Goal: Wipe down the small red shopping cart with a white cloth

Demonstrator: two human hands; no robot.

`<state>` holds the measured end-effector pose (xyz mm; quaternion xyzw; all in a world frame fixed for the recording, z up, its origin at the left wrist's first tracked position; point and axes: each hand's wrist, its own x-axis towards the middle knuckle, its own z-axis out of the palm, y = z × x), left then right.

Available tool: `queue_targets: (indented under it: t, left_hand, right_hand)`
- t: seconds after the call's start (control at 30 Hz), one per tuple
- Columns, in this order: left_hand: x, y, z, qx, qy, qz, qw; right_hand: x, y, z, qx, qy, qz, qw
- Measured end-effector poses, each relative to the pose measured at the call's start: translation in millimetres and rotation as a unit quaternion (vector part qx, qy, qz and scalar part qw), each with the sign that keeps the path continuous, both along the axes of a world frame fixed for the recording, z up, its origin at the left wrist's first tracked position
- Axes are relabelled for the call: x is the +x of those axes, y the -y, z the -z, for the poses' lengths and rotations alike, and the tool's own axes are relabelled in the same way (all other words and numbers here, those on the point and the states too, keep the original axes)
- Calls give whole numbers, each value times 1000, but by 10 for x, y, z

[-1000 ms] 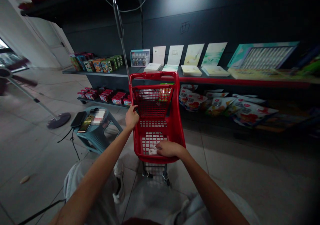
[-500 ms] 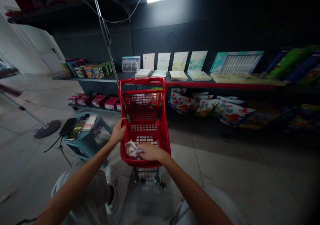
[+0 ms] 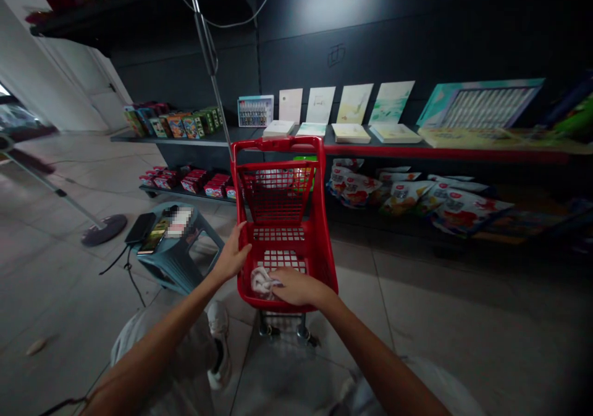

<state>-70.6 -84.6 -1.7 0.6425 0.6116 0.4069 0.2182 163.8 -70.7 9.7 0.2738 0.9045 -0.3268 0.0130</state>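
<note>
A small red shopping cart [image 3: 327, 249] with a grid-patterned plastic basket stands on the floor before me. My left hand [image 3: 235, 254] is closed around the left rim of its basket. Inside the basket, close to the near edge, my right hand [image 3: 296, 286] holds a crumpled white cloth [image 3: 262, 281] against the inner wall. My right fingertips are partly hidden by the cloth.
Left of the cart stands a blue-grey stool [image 3: 183, 255] with a phone [image 3: 152, 238] and a dark device on it. Behind is a shelf [image 3: 370, 151] with books [image 3: 351, 133], boxes and snack bags [image 3: 356, 187]. A pole's round base [image 3: 104, 229] sits further left.
The view has shifted, so the cart and shelf appear further right. My right hand and the cloth stay low in the basket; my left hand keeps to the left rim.
</note>
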Motion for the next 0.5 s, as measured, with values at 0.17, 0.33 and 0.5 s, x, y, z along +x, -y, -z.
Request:
queue_targets:
  t: [0.17, 0.33, 0.5]
  left_hand:
    - [33, 204, 41, -21, -27, 23, 999]
    - [13, 178, -11, -33, -29, 26, 999]
    - [3, 156, -26, -24, -29, 30, 999]
  right_hand:
    - [15, -36, -24, 3, 34, -19, 999]
    - [3, -15, -180, -37, -17, -41, 998]
    - [-10, 2, -182, -63, -71, -12, 995]
